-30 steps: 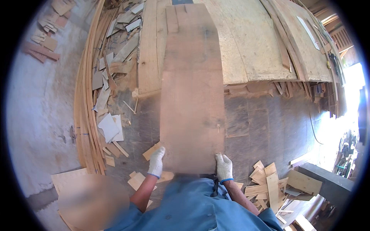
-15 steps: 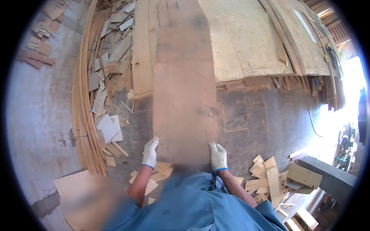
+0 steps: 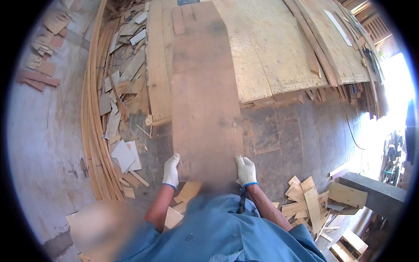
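Note:
A long, wide brown wooden board (image 3: 204,96) runs away from my body, and its near part is blurred. My left hand (image 3: 171,170), in a white knitted glove with a blue cuff, grips the board's left edge near its close end. On the opposite edge my right hand (image 3: 246,170), gloved alike, is closed around the board with the thumb near the top face. The fingers under the board are hidden. The board's far end lies over a large pale plywood stack (image 3: 257,56).
Long thin wood strips (image 3: 92,109) lie in a bundle at the left, beside a pile of offcuts (image 3: 126,74). More scraps (image 3: 312,203) lie on the dark tiled floor (image 3: 283,126) at the right, near a grey beam (image 3: 371,192). A blurred round shape (image 3: 104,227) is at lower left.
The board's far end now shows nearer and slightly further left in view. Both hands keep their grip on its edges, and the view has shifted a little.

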`<state>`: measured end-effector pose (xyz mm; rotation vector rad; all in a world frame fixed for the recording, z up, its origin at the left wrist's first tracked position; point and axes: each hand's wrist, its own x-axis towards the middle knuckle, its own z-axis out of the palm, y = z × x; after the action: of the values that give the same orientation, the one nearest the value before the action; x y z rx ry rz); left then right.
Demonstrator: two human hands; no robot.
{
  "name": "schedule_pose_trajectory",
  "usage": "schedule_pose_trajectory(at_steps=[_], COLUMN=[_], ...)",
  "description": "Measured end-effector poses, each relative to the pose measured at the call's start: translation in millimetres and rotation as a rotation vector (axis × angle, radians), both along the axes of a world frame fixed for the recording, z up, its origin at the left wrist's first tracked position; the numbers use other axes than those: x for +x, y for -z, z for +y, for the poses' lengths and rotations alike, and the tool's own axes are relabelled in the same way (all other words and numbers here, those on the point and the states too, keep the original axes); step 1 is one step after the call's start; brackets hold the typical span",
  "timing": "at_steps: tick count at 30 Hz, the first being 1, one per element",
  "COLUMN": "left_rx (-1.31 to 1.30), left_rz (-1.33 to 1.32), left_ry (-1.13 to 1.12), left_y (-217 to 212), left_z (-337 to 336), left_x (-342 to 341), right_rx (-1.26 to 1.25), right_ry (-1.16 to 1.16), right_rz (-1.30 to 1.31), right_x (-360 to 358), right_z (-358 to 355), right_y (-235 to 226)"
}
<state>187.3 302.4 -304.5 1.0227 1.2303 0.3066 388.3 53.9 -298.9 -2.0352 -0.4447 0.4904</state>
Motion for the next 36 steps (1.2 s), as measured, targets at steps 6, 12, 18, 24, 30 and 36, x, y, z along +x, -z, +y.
schedule_pose_trajectory(at_steps=[6, 12, 18, 24, 30, 36], left_rx=[0.037, -0.048, -0.017, 0.015, 0.055, 0.089], left_rz=[-0.005, -0.078, -0.067, -0.039, -0.066, -0.038], left_ry=[0.03, -0.022, -0.029, 0.014, 0.016, 0.064], left_y=[6, 26, -1, 7, 6, 18], left_z=[18, 36, 43, 56, 56, 67], left_x=[7, 11, 41, 44, 56, 54], right_rx=[-0.02, 0.039, -0.028, -0.098, -0.145, 0.075], right_ry=[-0.011, 0.021, 0.087, 0.154, 0.094, -0.003], right_rz=[0.003, 0.037, 0.173, 0.239, 0.128, 0.062], right_x=[11, 22, 35, 48, 56, 64], right_z=[17, 34, 38, 61, 58, 63], right_y=[-5, 7, 30, 6, 36, 77])
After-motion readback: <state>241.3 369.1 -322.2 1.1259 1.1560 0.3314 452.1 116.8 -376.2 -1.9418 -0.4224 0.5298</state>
